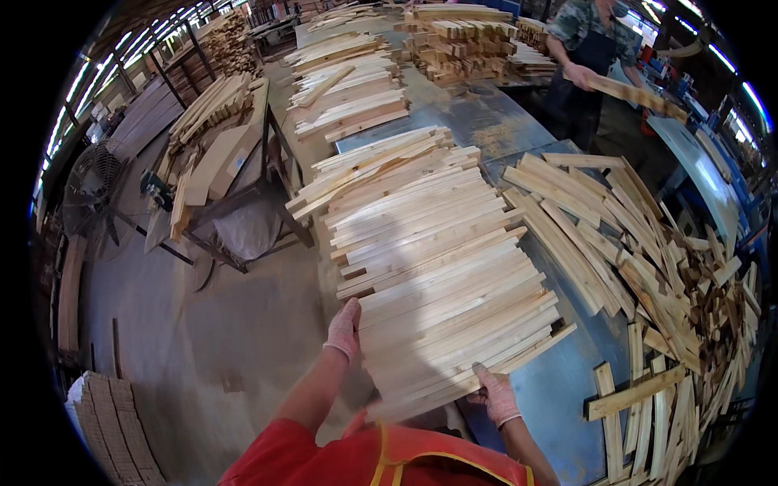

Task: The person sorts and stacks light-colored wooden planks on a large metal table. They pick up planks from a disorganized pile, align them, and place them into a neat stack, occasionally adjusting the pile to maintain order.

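A long row of pale wooden strips (438, 300) lies side by side, reaching toward me along a metal-topped table (559, 381). My left hand (344, 328), in a pinkish work glove, grips the left ends of the nearer strips. At the near right corner, my right hand (496, 393), gloved alike, has its thumb over the closest strips and its fingers curled below them. Those fingers are partly hidden. Right ends of the strips are uneven, and one sticks out past the others.
Loose offcuts (648, 275) are heaped along the right side. Behind them a co-worker (592, 65) holds a board (636, 95). More strips (348, 89) and stacked lumber (458, 44) stand farther back. At left are a wood-laden stand (267, 154), a large fan (93, 186) and a bundled stack (117, 425).
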### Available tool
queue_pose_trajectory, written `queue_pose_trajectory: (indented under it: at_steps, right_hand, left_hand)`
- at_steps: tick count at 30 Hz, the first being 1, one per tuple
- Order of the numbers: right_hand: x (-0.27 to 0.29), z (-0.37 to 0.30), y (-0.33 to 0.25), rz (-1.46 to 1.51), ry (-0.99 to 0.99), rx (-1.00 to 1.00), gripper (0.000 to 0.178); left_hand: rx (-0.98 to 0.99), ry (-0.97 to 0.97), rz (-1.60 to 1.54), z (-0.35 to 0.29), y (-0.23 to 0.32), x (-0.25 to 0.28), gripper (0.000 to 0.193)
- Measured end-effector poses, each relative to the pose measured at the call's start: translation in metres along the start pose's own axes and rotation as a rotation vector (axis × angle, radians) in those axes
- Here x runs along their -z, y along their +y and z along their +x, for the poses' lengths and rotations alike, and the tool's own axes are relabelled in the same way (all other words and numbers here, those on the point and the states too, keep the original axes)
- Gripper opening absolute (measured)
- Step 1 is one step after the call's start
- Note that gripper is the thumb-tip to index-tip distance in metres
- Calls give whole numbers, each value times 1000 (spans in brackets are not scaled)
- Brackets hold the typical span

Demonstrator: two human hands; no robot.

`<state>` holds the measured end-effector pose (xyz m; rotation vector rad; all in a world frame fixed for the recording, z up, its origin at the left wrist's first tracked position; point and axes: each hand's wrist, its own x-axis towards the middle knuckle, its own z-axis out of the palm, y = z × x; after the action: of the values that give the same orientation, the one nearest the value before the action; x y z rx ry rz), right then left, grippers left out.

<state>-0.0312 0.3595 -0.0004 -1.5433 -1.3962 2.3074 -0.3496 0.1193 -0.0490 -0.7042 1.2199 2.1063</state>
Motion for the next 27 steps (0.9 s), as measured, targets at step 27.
queue_pose_trajectory:
  at_steps: [27]
  right_hand:
    - [16, 108, -146, -655, 249, 74, 86]
  left_hand:
    - [-185, -499, 1842, 61, 91, -194, 81]
